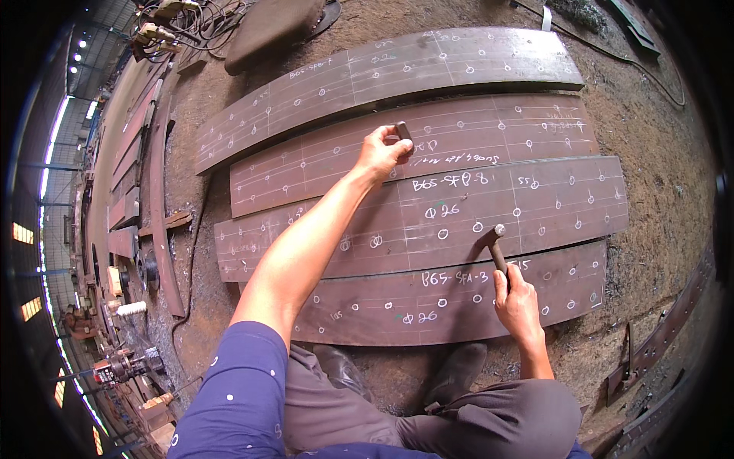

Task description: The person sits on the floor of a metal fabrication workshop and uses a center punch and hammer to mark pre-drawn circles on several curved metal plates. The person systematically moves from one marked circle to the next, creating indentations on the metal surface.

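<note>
My left hand (382, 155) is closed around a short, thick metal punch (403, 132), stretched out over the second-farthest steel plate (329, 134). My right hand (520, 306) grips the handle of a hammer (498, 249), its small head pointing away from me over the plate third from the far side (581, 222). Chalk lines, small chalk circles and handwriting cover these plates. The nearest plate (367, 329) lies below my right hand, and the farthest plate (527, 53) is beyond both hands. Whether the punch touches the steel is not clear.
My boots (459, 371) are at the near plate edge. Long steel strips (162, 206) and a red-and-black machine (126, 367) lie at left. A brown cushion-like object (271, 30) and tangled cables (195, 27) are at far left. A steel bar with holes (665, 325) is at right.
</note>
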{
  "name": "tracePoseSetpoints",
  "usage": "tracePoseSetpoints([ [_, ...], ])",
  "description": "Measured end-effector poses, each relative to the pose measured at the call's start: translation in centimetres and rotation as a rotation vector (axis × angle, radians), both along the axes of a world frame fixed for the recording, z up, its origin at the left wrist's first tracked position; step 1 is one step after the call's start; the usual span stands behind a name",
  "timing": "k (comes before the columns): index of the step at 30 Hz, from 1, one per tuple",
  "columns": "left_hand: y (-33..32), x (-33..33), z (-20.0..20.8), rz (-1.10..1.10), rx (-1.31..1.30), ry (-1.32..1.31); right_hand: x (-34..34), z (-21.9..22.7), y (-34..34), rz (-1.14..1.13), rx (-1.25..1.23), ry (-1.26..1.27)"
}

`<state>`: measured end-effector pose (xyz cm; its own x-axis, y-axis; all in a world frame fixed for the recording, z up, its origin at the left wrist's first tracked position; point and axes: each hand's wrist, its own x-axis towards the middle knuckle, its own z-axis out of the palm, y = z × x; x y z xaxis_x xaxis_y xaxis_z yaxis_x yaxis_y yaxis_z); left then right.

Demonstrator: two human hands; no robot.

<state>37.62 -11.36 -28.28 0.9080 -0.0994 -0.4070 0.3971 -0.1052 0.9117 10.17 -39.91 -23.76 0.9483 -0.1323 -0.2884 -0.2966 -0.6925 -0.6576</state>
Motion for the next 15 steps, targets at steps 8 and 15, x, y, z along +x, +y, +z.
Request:
tracePoseSetpoints([
  [8,-1.7,3.6,-2.0,0.027,0.173,-0.168,0.2,-0.2,-0.1,0.008,-0.011,0.019],
  [15,-3.1,6.3,-3.1,-0.051,0.246,-0.235,0.1,-0.4,0.1,0.006,-0.004,0.019],
])
